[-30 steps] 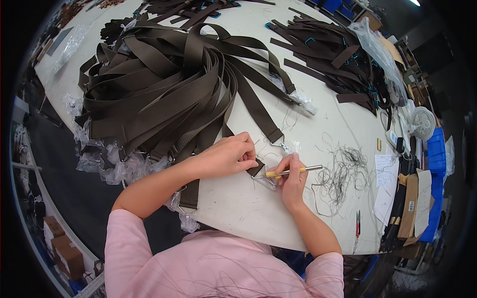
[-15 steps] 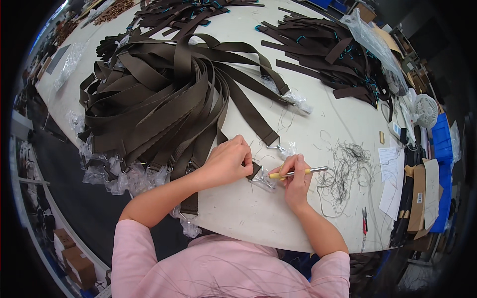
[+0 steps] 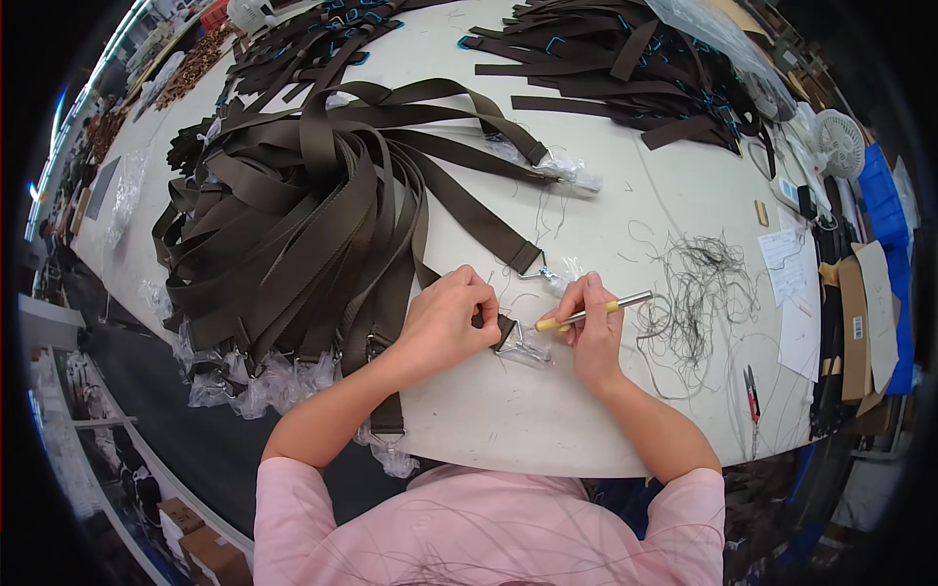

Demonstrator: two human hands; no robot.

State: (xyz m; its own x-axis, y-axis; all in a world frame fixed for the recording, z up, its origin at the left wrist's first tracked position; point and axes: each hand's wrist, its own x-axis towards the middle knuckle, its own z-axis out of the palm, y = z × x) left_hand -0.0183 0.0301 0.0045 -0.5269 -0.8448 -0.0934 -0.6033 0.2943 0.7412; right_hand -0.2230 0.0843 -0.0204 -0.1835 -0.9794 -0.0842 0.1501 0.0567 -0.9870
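Observation:
My left hand (image 3: pixel 447 317) is closed, thumb and fingers pinching the end of a dark brown webbing strap (image 3: pixel 505 330). From that end sticks out a metal hook (image 3: pixel 526 344) wrapped in clear plastic. In my right hand (image 3: pixel 598 337) is a pen-like tool (image 3: pixel 578 316) with a yellow and silver barrel, held like a pencil, its tip pointing left just above the wrapped hook. A second strap end (image 3: pixel 528 256) with a plastic-wrapped hook lies beyond my hands. The large heap of brown straps (image 3: pixel 283 215) spreads to the left, several wrapped hooks hanging at its near edge.
Loose dark threads (image 3: pixel 699 303) lie tangled right of my right hand. Red-handled snips (image 3: pixel 752 398) rest near the table's right edge, below paper sheets (image 3: pixel 789 278). More dark straps with blue-edged metal parts (image 3: pixel 635 68) are piled at the back. A white fan (image 3: pixel 838 142) stands far right.
The whole view has shifted. The tool in my right hand has tilted, its back end rising, and its tip now sits above the hook. My left hand keeps its pinch on the strap.

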